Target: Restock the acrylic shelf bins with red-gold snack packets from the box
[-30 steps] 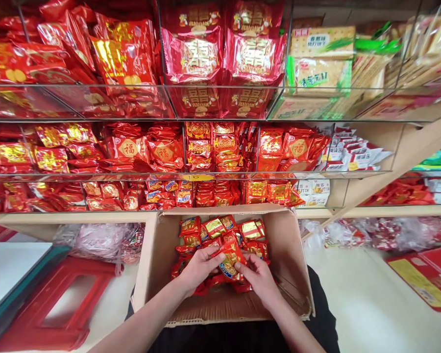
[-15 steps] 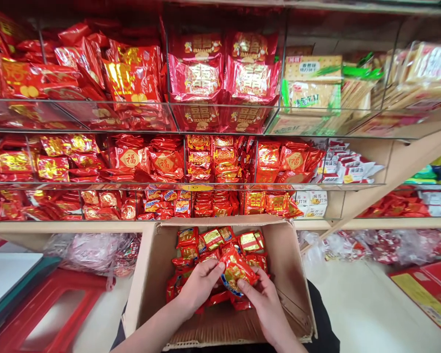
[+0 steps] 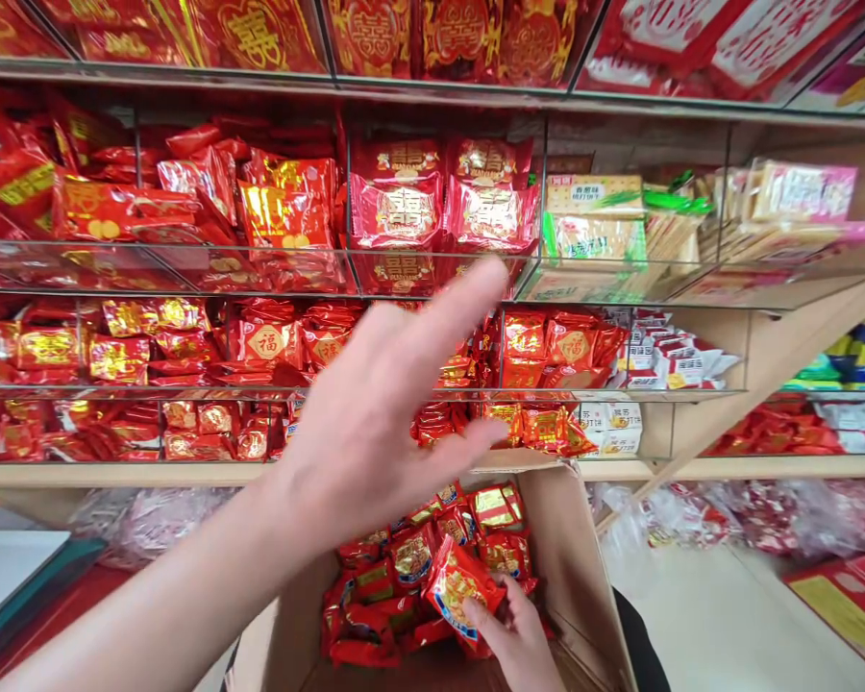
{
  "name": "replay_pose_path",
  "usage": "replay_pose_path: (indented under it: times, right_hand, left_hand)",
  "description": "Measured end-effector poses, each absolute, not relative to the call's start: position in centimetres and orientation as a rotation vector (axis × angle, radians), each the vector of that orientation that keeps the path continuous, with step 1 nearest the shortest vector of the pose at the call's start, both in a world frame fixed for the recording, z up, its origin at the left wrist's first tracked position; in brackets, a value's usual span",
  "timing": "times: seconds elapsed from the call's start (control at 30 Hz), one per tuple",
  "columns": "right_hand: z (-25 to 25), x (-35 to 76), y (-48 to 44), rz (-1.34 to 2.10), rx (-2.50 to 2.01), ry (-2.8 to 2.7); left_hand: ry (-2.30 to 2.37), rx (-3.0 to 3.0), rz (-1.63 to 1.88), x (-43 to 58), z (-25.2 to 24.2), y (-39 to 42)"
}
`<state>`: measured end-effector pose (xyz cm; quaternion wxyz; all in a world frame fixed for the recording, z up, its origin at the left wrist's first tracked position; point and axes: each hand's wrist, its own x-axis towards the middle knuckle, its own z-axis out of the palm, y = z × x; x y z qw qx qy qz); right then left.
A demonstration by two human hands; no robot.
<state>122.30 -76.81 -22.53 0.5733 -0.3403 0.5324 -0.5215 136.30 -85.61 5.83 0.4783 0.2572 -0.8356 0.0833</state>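
Note:
My left hand [image 3: 385,413] is raised in front of the shelves with its thumb and index finger stretched apart and nothing in it. It hides part of the middle shelves and the box's back left side. Over the cardboard box [image 3: 583,586], my right hand [image 3: 515,625] grips a red snack packet [image 3: 461,586] with gold and blue print between thumb and fingers. Beneath it in the box lie several similar red packets [image 3: 364,620], loosely piled, some with gold sides up.
Clear-fronted shelf bins hold red double-happiness packets [image 3: 396,216], green-and-cream crackers [image 3: 595,235] and white packets [image 3: 674,351]. Plastic-wrapped bags [image 3: 750,514] lie under the shelf at right. A red-and-yellow carton [image 3: 854,615] is at far right, a white-topped surface [image 3: 11,577] at far left.
My left hand has let go of the packet and moved up toward the shelves. My right hand keeps hold of it. The view has tilted upward, showing a higher shelf.

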Motion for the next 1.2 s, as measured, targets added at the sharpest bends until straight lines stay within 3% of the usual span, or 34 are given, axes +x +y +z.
replay_pose_path:
  times: [0.13, 0.3, 0.47, 0.67, 0.9, 1.2]
  right_hand:
    - [-23.2, 122.5, -76.6, -1.266, -0.768, 1.3]
    - [-22.4, 121.5, -76.9, -1.315, -0.86, 1.302]
    - [-17.2, 118.7, -78.2, -1.278, -1.344, 1.507]
    - [-12.4, 116.6, -84.7, -1.361, -1.936, 1.584]
    - [-13.7, 117.5, -95.4, -0.768, -1.708, 1.668]
    - [-18.5, 123.0, -104.4, -0.669, -1.521, 1.731]
  left_hand:
    - [-1.869, 0.609, 0.123, 137.6, 3.9, -86.9]
    - [-2.467, 0.907, 0.053, 142.1, -5.2, -91.1]
    - [-2.63, 1.219, 0.0, 146.9, -11.1, -94.1]
    - [-2.685, 1.352, -0.178, 147.6, -12.1, -94.3]
    - [-2.527, 1.398, -0.173, 147.4, -12.8, -94.2]
    - [-2.494, 1.497, -0.194, 147.5, -13.2, -94.1]
